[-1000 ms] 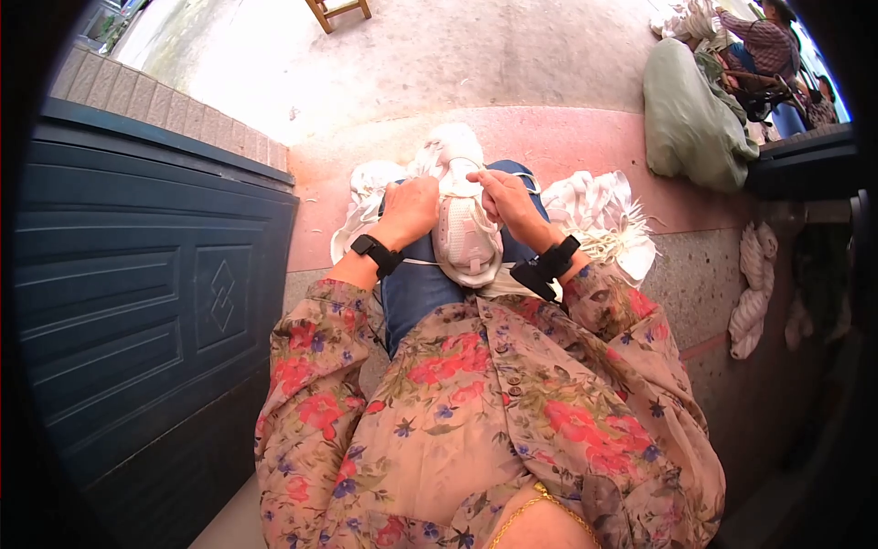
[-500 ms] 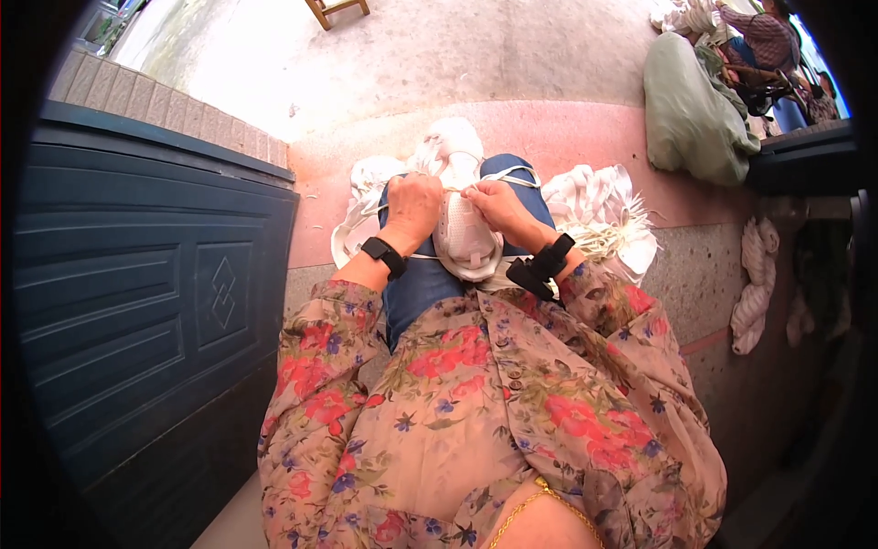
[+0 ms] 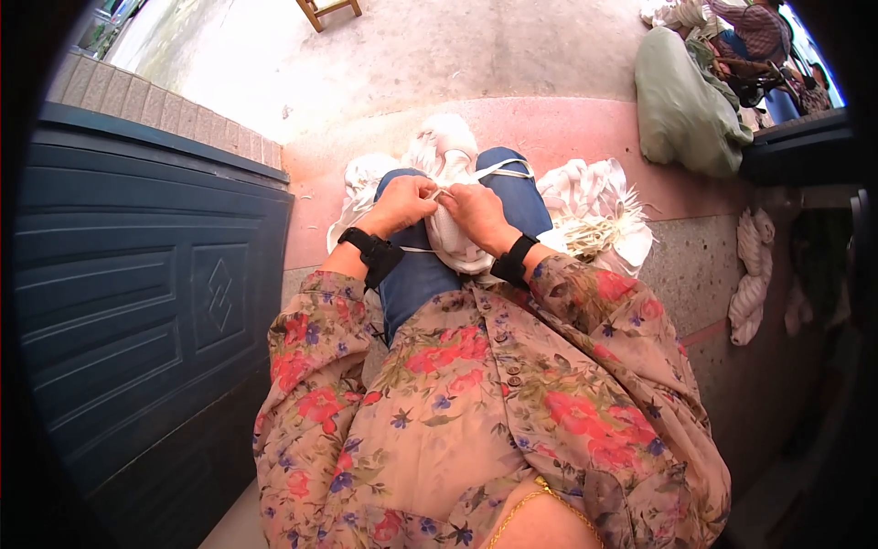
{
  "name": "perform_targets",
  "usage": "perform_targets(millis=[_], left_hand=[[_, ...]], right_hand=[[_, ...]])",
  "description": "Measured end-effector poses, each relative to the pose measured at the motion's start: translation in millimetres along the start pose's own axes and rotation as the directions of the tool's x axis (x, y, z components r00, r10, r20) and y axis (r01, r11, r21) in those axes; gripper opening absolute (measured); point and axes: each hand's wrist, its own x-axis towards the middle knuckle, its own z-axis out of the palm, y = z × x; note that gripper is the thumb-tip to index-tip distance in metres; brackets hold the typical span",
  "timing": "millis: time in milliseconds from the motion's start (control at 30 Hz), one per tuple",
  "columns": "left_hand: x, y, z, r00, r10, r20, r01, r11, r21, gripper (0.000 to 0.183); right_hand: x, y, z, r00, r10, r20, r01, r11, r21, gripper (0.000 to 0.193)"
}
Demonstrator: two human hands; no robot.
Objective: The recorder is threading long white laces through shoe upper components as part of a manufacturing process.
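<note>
I sit with a bundle of white cloth (image 3: pixel 455 245) on my lap, between my knees in blue trousers. My left hand (image 3: pixel 400 203) and my right hand (image 3: pixel 476 211) meet at the top of the bundle, fingers pinched on its white fabric and a thin white cord (image 3: pixel 502 169) that loops over my right knee. Both wrists wear black bands. More of the white cloth (image 3: pixel 445 139) spills forward past my knees.
A dark blue panelled door (image 3: pixel 137 293) stands close on my left. White cloth heaps (image 3: pixel 594 206) lie on the pink step to my right, twisted white hanks (image 3: pixel 754 274) further right. A green sack (image 3: pixel 681 105) and another seated person (image 3: pixel 754 37) are at the far right.
My hands have closed in together at the top of the bundle, and the bundle has been drawn in tighter on my lap.
</note>
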Motion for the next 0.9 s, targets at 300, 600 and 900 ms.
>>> perform_targets(millis=[300,600,900], left_hand=[[-4,0,0,0.996,-0.073,-0.051,0.063,0.983,-0.174,0.028],[-27,4,34,0.827,0.444,-0.345,-0.262,0.847,0.463,0.028],[-34,49,54,0.753,0.653,-0.081,-0.528,0.673,0.518,0.014]], right_hand=[[2,3,7,0.956,-0.293,0.028,0.291,0.925,-0.243,0.012],[-11,11,-25,0.912,-0.398,0.102,0.41,0.895,-0.174,0.011],[-49,36,-73,0.989,-0.02,0.145,-0.077,0.77,0.633,0.022]])
